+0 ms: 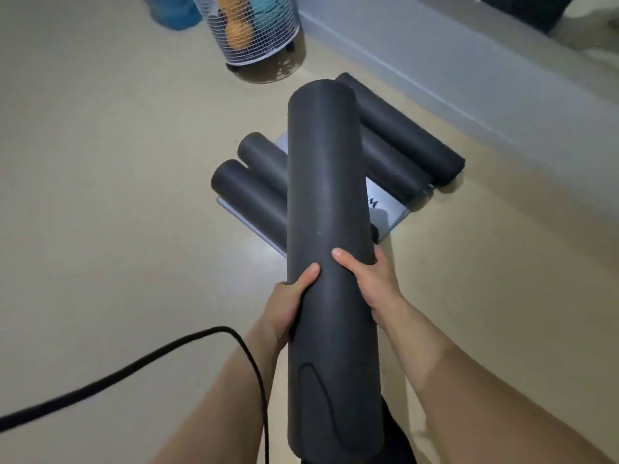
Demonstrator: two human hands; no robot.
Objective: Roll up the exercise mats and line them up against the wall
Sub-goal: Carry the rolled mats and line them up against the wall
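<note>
Head view: a dark grey rolled mat [330, 229] is held up off the floor [100, 162], pointing away from the person. Its far end is raised above the things lying beyond it and its near end is down between the forearms.

The left hand [291, 299] grips the held roll on its left side, with the thumb lying across the top face and the fingers curled under, out of sight. The right hand [371, 279] grips the right side a little further along, thumb on top and fingers wrapped round the far edge. Both hands are closed round the one roll, just beside each other, thumbs apart.

Beyond and under the held roll, a flat pale grey board [390, 212] lies on the floor; it bears a dark mark that is too partly hidden to read. To the left of the held roll two more dark rolls [258, 195] lie side by side on the board, touching, with their round ends turned to the left. To its right another pair of dark rolls [402, 135] lies side by side, the outer one nearest the grey wall base [469, 78]. How these four run behind the held roll cannot be told.

Far beyond the held roll, to the left of its tip, stands a white wire basket [258, 31] with orange and teal things inside. A blue object [174, 11] stands just left of the basket. Left of the held roll's near end, a black cable [134, 366] loops across the floor and over the left forearm.
</note>
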